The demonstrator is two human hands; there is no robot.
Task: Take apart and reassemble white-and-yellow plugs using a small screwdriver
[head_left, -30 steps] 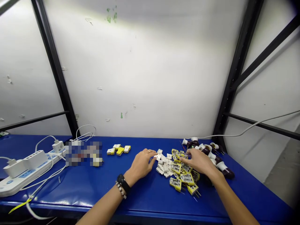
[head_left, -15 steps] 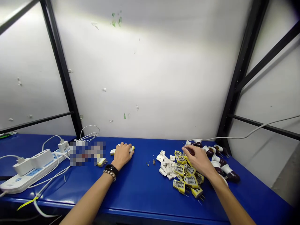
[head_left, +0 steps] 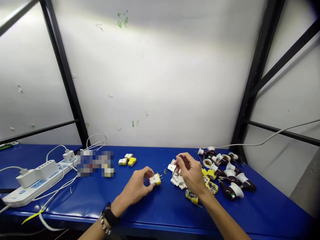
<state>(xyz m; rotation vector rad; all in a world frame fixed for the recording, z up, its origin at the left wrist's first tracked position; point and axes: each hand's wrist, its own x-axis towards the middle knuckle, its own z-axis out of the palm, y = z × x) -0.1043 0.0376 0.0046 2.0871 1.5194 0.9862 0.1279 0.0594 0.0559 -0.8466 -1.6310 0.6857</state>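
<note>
My left hand [head_left: 141,183] pinches a white and yellow plug [head_left: 155,179] between thumb and fingers, its metal pins pointing right. My right hand [head_left: 191,171] is closed around a small screwdriver [head_left: 174,170] with a dark red handle; its thin shaft points down and left. Under and beside that hand lie white plug covers [head_left: 175,181] and yellow plug halves with exposed metal parts [head_left: 192,196], partly hidden by the hand. Small screws [head_left: 165,172] are scattered just right of the held plug.
Several white and yellow plugs [head_left: 122,161] sit at the back left. Dark red and white lamp holders [head_left: 236,178] are heaped on the right. A white power strip [head_left: 15,197] with cables lies at the left. Black metal frame posts [head_left: 63,73] stand at both sides, before a white wall.
My left hand has moved right and toward me from the back-left plugs and now holds a plug. My right hand has moved left from the yellow pile, with the screwdriver in it.
</note>
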